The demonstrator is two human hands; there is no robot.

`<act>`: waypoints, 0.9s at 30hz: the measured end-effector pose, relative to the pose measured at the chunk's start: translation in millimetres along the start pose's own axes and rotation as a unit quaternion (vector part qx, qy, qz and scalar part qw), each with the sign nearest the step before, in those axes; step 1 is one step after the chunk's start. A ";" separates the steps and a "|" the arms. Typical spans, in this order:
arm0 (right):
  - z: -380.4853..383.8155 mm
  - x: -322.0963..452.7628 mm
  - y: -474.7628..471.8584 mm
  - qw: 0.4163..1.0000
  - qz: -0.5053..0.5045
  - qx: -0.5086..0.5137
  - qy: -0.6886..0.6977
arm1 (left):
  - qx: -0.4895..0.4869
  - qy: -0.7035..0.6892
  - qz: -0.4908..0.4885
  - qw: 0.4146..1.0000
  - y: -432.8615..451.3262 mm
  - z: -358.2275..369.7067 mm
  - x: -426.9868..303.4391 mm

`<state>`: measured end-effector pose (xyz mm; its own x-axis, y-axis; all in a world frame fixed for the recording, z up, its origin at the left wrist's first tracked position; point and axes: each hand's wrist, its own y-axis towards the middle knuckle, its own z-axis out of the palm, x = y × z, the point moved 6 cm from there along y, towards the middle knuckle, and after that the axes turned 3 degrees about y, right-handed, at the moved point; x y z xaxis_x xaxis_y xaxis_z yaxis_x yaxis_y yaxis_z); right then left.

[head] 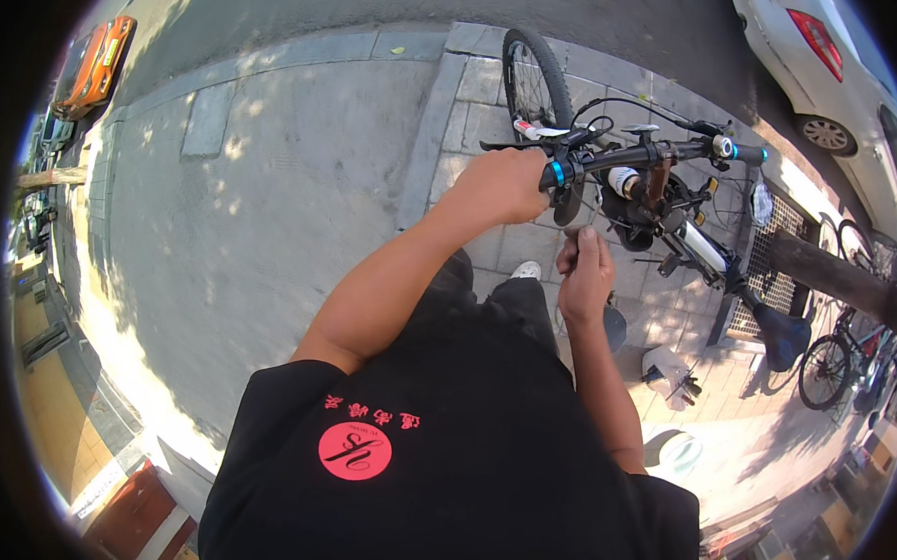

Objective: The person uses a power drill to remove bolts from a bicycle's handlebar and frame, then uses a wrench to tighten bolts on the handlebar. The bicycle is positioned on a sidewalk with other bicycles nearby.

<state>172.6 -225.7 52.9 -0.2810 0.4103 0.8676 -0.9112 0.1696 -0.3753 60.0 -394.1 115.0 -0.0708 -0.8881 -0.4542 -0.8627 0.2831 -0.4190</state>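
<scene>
My left hand (516, 185) is closed around the left end of a bicycle's black handlebar (631, 157), beside a blue ring. A brake lever (510, 145) juts out past the knuckles. The bicycle (698, 245) stands on the paving, its front wheel (534, 81) pointing towards the road and its dark saddle (781, 333) at the lower right. Below the handlebar, apart from it, my right hand (587, 274) is raised with curled fingers and the thumb up. Whether something small sits in those fingers cannot be made out. Cables (628, 101) loop in front of the bar.
A tree trunk (842, 270) rises from a metal grate (768, 296) close behind the bicycle. Other bicycles (828, 368) stand to the right. A white bag (667, 375) and a white bucket (681, 454) are on the paving. A white car (806, 54) and an orange car (97, 66) are at the road.
</scene>
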 end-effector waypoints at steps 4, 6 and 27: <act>-12.5 0.7 -1.2 1.000 0.008 0.004 -0.019 | -0.024 -0.013 -0.001 1.000 -0.1 -1.6 -1.3; -17.6 0.9 -1.3 1.000 0.006 0.015 -0.024 | -0.034 -0.022 0.004 0.999 -0.7 -3.3 -4.2; -5.2 -10.7 7.1 0.994 0.061 0.062 0.060 | 0.046 -0.699 0.021 0.713 53.4 -41.7 51.8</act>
<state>170.8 -224.2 39.2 -0.3609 0.5259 0.7702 -0.9048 0.0025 -0.4257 -10.7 -440.1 101.9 0.5285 0.3329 -0.7809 -0.8332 0.3796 -0.4021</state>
